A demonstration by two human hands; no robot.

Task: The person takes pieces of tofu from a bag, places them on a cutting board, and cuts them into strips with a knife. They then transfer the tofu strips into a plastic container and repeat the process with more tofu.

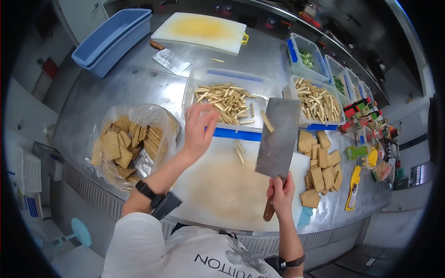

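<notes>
My right hand (281,194) is wrapped round the wooden handle of a cleaver (280,143), its broad blade raised and pointing away from me. One pale-brown strip (267,121) clings to the blade. My left hand (200,127), empty, with fingers apart and slightly blurred, hovers at the near left corner of a clear plastic container (269,88). Cut strips (227,102) lie heaped inside it. Below, a white cutting board (218,185) carries a couple of loose strips (239,153). Brown tofu-like slabs (324,169) are piled at the board's right.
An open plastic bag of brown slabs (123,143) stands at left. Farther back are blue tubs (111,41), a second cleaver (171,61) and another cutting board (199,30). A second container of strips (320,102), boxes of greens (306,58) and bottles (364,113) line the right.
</notes>
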